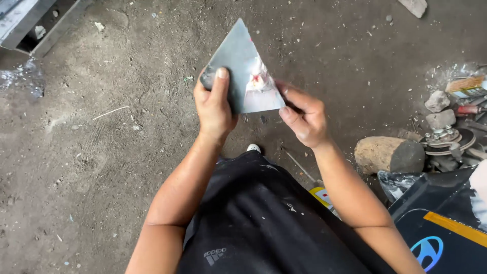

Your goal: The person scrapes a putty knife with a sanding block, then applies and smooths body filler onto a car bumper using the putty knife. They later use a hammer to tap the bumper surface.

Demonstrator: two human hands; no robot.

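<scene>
A grey triangular sheet [241, 61], stiff and pointed away from me, is held up in front of my chest. It has a pale smear with a red spot on its right half. My left hand [214, 109] grips its lower left edge, thumb laid flat on the face. My right hand [303, 119] pinches the lower right corner between thumb and fingers. Both forearms reach up from my dark clothing.
Below is a dirty concrete floor [101, 152] with grit and small debris. To the right lie a rounded log stub [388, 155], stones, a metal disc part [446, 138] and dark boxes [446, 223]. A metal frame [35, 25] sits at the top left.
</scene>
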